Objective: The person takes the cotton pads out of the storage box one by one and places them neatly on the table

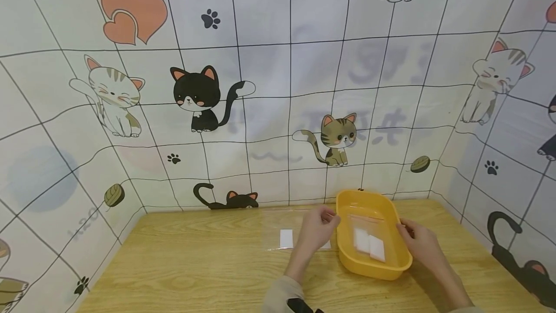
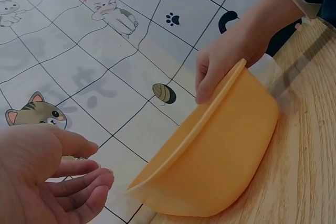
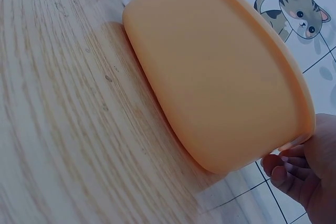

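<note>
A yellow plastic basin (image 1: 373, 269) stands on the table, with a small clear zip bag (image 1: 367, 223) and white rectangular pieces (image 1: 377, 248) inside. My right hand (image 1: 420, 241) pinches the basin's right rim, thumb over the edge and fingers on the outer wall. Just off the opposite rim hovers my left hand (image 1: 319, 228), its fingers loosely bent and holding nothing; the left wrist view shows a gap between the left hand (image 2: 58, 177) and the basin (image 2: 220, 150). Behind the left hand, a larger clear plastic bag (image 1: 271, 228) lies flat, with a white rectangle (image 1: 286, 238) at it.
The wood-grain table (image 1: 187, 260) runs back to a wall covered with a cat-print cloth (image 1: 269, 71). More of this cloth closes in the right side (image 1: 512, 173) and the left side.
</note>
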